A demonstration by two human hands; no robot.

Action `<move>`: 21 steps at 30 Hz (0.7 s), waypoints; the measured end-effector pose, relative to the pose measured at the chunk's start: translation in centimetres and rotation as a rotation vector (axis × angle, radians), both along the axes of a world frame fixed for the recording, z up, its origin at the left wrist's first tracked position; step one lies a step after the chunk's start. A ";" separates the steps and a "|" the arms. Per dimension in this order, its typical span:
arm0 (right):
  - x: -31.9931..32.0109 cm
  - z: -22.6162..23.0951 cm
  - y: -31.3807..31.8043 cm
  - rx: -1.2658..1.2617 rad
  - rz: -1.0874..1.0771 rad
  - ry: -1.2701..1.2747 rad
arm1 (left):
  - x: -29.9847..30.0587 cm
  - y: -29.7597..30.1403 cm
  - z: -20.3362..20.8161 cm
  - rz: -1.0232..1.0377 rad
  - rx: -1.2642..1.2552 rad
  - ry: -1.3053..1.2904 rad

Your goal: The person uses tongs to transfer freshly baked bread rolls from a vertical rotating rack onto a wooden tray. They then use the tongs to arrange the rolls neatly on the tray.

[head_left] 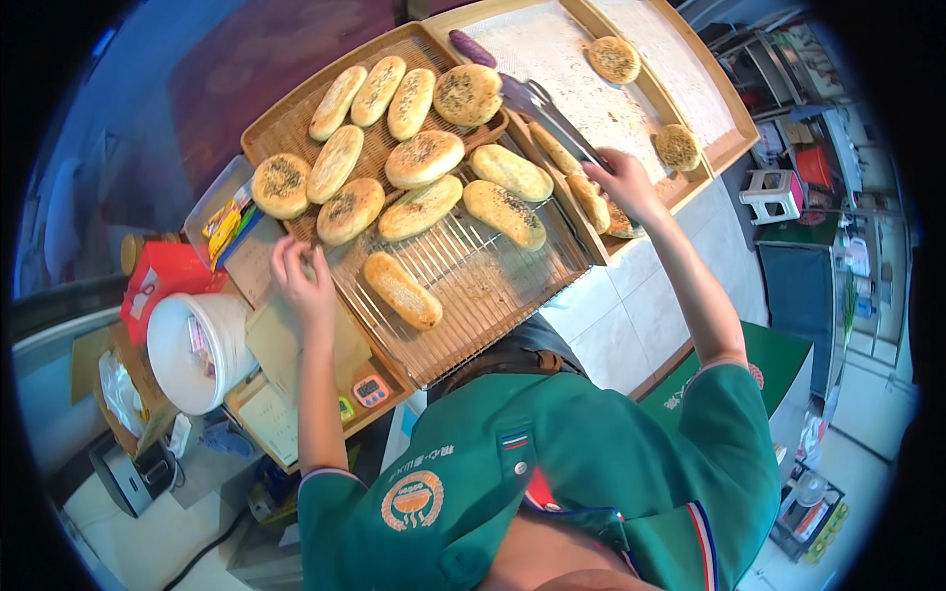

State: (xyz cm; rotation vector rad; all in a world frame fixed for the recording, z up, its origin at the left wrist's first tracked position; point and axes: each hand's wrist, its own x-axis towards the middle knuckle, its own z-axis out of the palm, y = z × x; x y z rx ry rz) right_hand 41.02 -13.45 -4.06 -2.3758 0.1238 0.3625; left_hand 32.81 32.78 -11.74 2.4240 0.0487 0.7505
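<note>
My right hand (631, 185) grips metal tongs (564, 126), which reach over the wooden divider towards the dark end of the tray area. Nearest to it are long breads (588, 202) in a narrow wooden compartment. My left hand (307, 284) hovers at the left side of the wire rack (468, 340), fingers loosely bent and apart, with nothing seen in them. A single oval bread (402, 291) lies on the rack close by. Behind it, several oval and round seeded breads (424, 158) cover the rack's far part and the wicker tray (296, 105).
Two round breads, one a seeded bun (614, 60), sit in paper-lined wooden trays (552, 44) at the far right. A purple oblong item (472, 47) lies near the tongs. To the left stand a white bucket (182, 355) and a red bag (168, 281). A small timer (371, 390) lies near my left forearm.
</note>
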 end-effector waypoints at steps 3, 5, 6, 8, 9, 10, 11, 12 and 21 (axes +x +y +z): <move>3.6 -0.4 2.9 -0.123 -0.009 0.069 | -2.7 -0.4 -0.8 -0.010 0.000 0.046; 4.7 -0.7 5.2 -0.251 0.100 0.005 | -4.6 0.4 -1.9 0.027 0.046 0.050; 4.5 -0.5 6.1 -0.232 0.099 -0.007 | -5.5 0.1 -1.8 0.043 0.043 0.092; 4.6 -0.8 6.8 -0.174 0.109 -0.019 | -6.8 -0.4 -1.8 0.051 0.073 0.128; 4.9 -1.1 6.9 -0.134 0.124 -0.018 | -7.3 -0.6 -1.7 0.063 0.091 0.148; 5.4 -1.2 7.3 -0.094 0.103 0.069 | -7.5 -1.0 -1.9 0.062 0.081 0.162; 6.0 -2.7 7.1 -0.074 0.124 0.034 | -7.7 -1.4 -2.1 0.063 0.070 0.175; 6.6 -3.3 7.2 -0.041 0.126 0.045 | -7.9 -1.7 -2.1 0.070 0.064 0.188; 4.8 -2.5 -5.1 1.013 -0.080 0.201 | -11.4 -8.6 -1.0 0.149 0.072 0.254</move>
